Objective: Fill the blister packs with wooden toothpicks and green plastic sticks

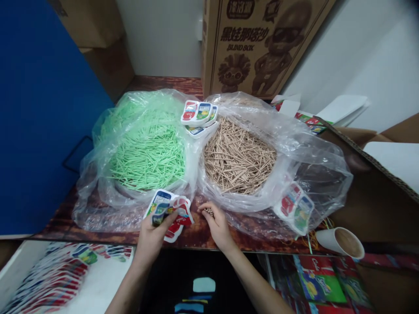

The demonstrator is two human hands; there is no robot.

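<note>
My left hand (156, 231) is closed on a printed packet (181, 209) in red, white and blue, its red flap folded up. More of the same printed card shows beneath that hand. In my right hand (216, 224), the fingers wrap round a small bundle of brown sticks (209, 211), their ends toward the camera. Ahead lie two clear plastic bags: one holds green sticks (150, 159), the other brown sticks (240, 157). Several flat packets (196, 113) are stacked between the bags, and another packet (294, 207) rests on the right bag's plastic.
A paper cup (340, 242) lies tilted at the right edge of the table. Below left, a white box (108, 279) holds rows of packets. A tall cardboard box (255, 52) stands behind, a blue panel (42, 117) at left. Printed pouches (321, 279) sit below right.
</note>
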